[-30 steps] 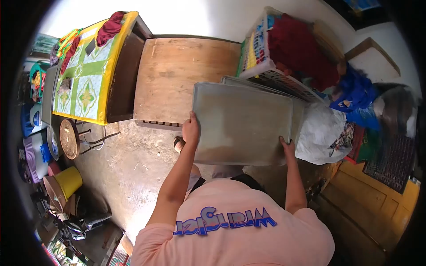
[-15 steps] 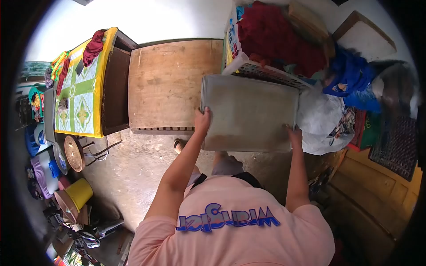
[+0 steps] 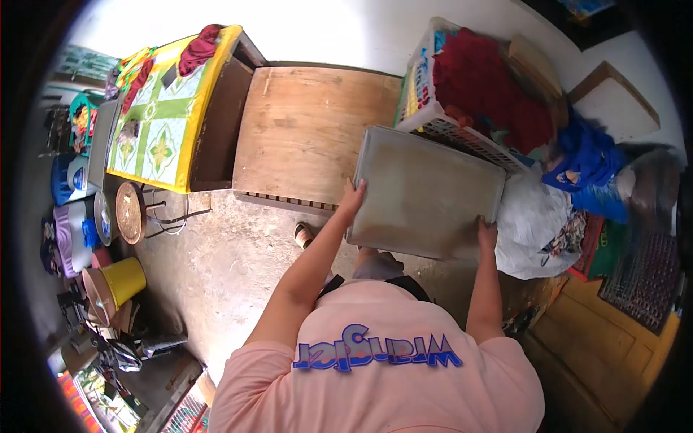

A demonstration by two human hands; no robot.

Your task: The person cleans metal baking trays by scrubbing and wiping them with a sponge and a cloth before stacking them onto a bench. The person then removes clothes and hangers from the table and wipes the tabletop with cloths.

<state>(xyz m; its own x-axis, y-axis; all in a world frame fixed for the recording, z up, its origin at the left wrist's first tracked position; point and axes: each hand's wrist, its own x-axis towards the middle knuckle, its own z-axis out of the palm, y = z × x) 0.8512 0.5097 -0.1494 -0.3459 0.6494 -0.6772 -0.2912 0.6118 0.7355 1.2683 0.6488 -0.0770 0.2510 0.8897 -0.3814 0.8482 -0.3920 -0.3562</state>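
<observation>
A large grey rectangular tray (image 3: 429,195) with a slightly raised rim is held up in front of my body, its broad face toward me and tilted down to the right. My left hand (image 3: 352,199) grips its left edge, thumb on the near side. On the opposite edge, my right hand (image 3: 487,234) is closed around the lower right part. The fingers behind the tray are hidden. Just beyond it stands a white basket (image 3: 462,130) heaped with dark red cloth (image 3: 480,86). A low wooden table (image 3: 314,133) lies to the left, partly covered by the tray.
At left is a table with a yellow and green patterned cover (image 3: 162,137). A round stool (image 3: 131,213) and a yellow bucket (image 3: 124,280) stand on the floor below it. White sacking (image 3: 530,224) and blue bags (image 3: 585,162) crowd the right, above a yellow cabinet (image 3: 585,310).
My view has turned, so the room appears shifted and rotated. The tray now looks tilted, its right side lower. Both hands keep their hold on its edges.
</observation>
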